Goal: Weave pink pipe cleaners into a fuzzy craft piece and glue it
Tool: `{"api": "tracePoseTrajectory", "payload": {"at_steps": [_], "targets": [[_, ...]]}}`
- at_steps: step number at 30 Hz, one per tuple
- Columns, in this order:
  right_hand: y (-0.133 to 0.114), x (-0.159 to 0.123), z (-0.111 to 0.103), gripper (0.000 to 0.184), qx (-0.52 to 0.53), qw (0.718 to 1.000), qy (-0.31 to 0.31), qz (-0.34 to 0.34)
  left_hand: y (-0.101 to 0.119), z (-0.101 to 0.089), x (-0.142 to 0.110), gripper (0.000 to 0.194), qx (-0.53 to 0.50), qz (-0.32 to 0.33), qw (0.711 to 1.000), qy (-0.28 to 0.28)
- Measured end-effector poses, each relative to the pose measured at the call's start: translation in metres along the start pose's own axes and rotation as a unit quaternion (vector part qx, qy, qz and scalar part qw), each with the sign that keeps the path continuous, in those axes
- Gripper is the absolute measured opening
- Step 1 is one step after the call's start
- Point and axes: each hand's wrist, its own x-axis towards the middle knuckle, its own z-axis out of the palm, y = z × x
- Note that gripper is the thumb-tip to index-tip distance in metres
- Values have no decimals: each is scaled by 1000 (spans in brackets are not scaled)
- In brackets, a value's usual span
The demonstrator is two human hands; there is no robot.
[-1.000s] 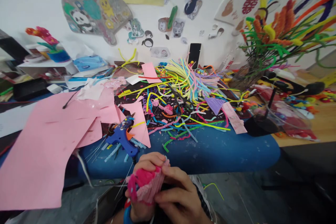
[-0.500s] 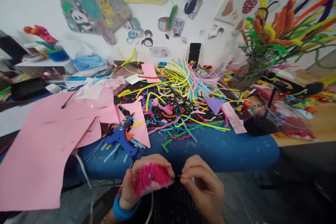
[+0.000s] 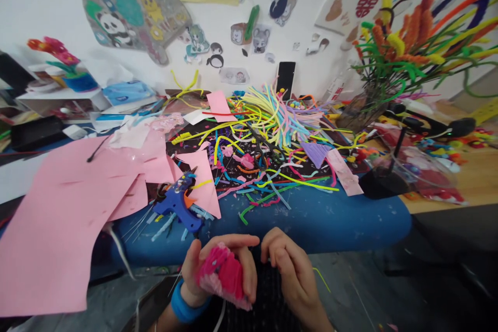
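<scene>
My left hand (image 3: 202, 270), with a blue band at the wrist, holds a fuzzy pink pipe-cleaner piece (image 3: 225, 276) below the table's front edge. The piece is bright pink on top and pale pink at its edge. My right hand (image 3: 290, 270) sits just to the right of it, fingers curled, tips near the left thumb; I cannot tell whether it pinches anything. A blue glue gun (image 3: 177, 202) lies on the table just above my left hand.
A blue table (image 3: 330, 218) carries a heap of coloured pipe cleaners (image 3: 268, 124), large pink paper sheets (image 3: 66, 207), a phone (image 3: 286, 79) leaning on the wall and a vase of pipe-cleaner flowers (image 3: 392, 57) at right. Stickers cover the white wall.
The right hand first lay over the pink piece, then drew off to the right. The left hand has now turned the piece so its side faces me.
</scene>
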Motion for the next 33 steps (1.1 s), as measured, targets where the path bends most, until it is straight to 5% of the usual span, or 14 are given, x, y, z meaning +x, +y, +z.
{"api": "tracePoseTrajectory", "payload": {"at_steps": [8,12,17,28,33], "targets": [[-2,7,-4,11,-69,992,75,-69,-2,-6,0,85,-47,-65,996,-24],[-3,6,-5,22,-127,974,120,-147,-6,-12,-4,90,-32,-122,992,3],[2,2,-7,33,-244,942,97,-208,-6,-19,-7,91,-10,-151,988,15],[6,1,-12,20,-174,965,150,-128,1,-13,-5,80,11,-106,994,32],[9,7,-21,27,-212,970,113,-47,8,-10,-7,81,116,-81,988,55]]}}
